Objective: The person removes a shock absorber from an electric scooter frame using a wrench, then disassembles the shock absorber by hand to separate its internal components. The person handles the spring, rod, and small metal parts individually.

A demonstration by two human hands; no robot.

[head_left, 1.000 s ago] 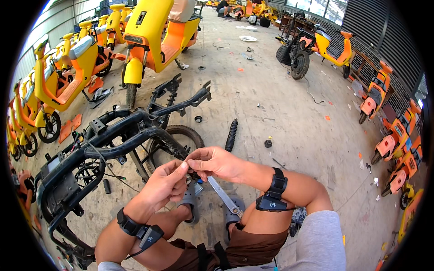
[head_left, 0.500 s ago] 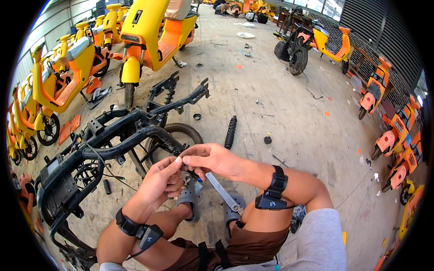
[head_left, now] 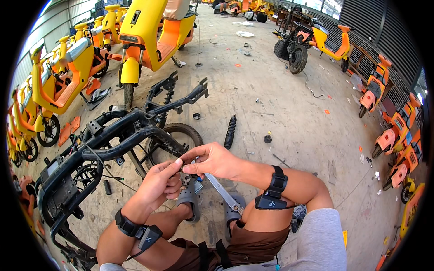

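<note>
My left hand [head_left: 163,179] and my right hand [head_left: 213,161] meet at the fingertips in front of the black scooter frame [head_left: 118,128]. Both are closed in a pinch at the same spot. Whatever lies between the fingers is small and mostly covered, so I cannot make it out. A silver wrench [head_left: 221,189] slants down from just below my right hand towards my right shoe. Its upper end is hidden behind that hand, and I cannot tell whether the fingers hold it. Past the fingertips is a black-tyred wheel [head_left: 196,134] beside the frame.
A black coil shock absorber [head_left: 231,132] lies on the concrete floor, with a small black part [head_left: 267,138] to its right and a black ring [head_left: 196,116] to its left. A yellow scooter [head_left: 143,27] stands beyond the frame. More scooters line both sides.
My right hand's fingers have shifted slightly, and its thumb has drawn a little down and away from my left thumb. The left hand is nearly unmoved.
</note>
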